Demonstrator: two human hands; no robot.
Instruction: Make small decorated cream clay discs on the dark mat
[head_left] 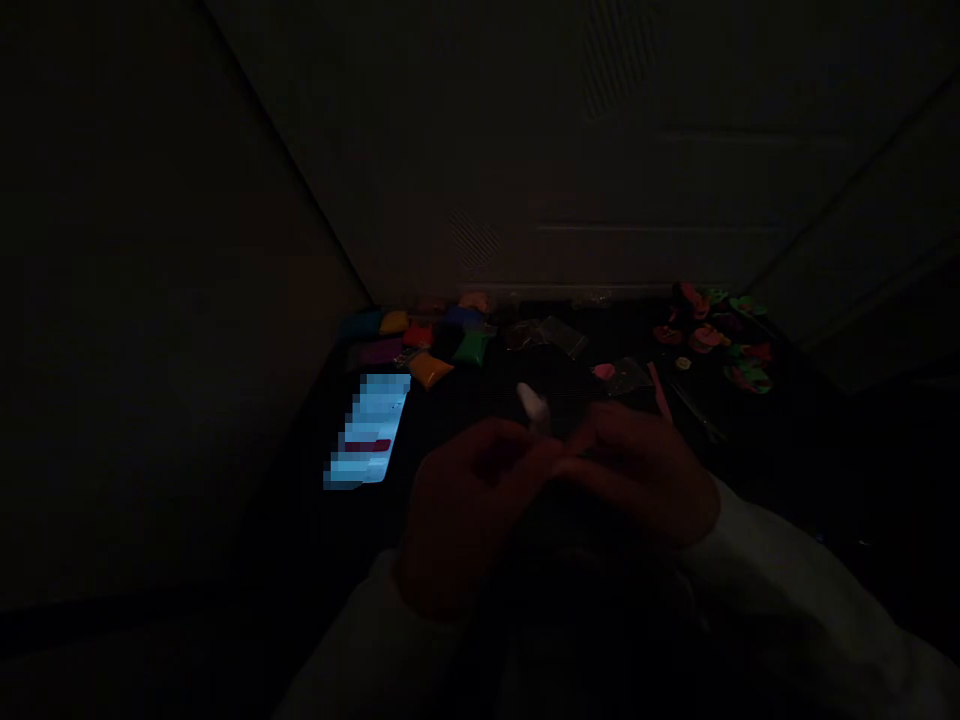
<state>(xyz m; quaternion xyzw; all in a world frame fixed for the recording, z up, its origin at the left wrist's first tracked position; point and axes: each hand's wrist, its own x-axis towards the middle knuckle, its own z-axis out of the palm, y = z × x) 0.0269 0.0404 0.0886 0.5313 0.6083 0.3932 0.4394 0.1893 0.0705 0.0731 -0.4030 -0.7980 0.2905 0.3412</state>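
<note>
The scene is very dark. My left hand (pixel 465 500) and my right hand (pixel 637 470) meet in the middle, fingers curled toward each other. Between their fingertips sticks up a small white piece (pixel 534 405), pinched by both hands; I cannot make out what it is. Both wrists wear pale sleeves. The hands hover over a dark surface (pixel 465 400).
A lit phone screen (pixel 369 432) lies to the left of my hands. Several small coloured packets (pixel 427 345) sit behind it. Clear plastic bags (pixel 547 335) lie farther back, and bright coloured shaped pieces (pixel 720 340) cluster at the right. A pale wall rises behind.
</note>
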